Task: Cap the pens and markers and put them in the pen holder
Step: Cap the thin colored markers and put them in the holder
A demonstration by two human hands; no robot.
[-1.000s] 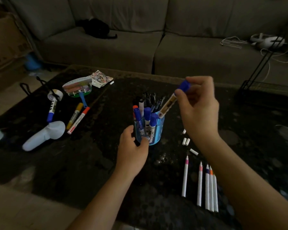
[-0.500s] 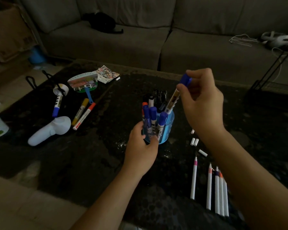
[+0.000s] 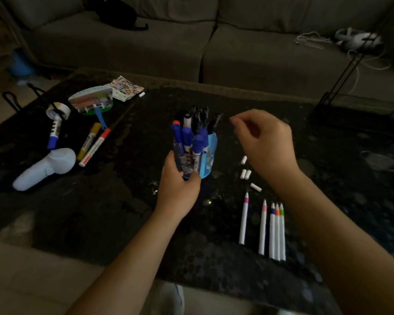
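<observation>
Lying uncapped: five pens point(image 3: 262, 228), four caps point(image 3: 246, 174).

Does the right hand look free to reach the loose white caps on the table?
Probably yes. The right hand is empty, fingers loosely curled, hovering just above and beside the white caps. Nothing lies between them; the pen holder stands off to the side.

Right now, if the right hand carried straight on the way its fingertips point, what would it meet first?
The right hand is empty, its fingertips aimed left. First in line are the black pens sticking out of the blue pen holder, though depth is uncertain.
</observation>
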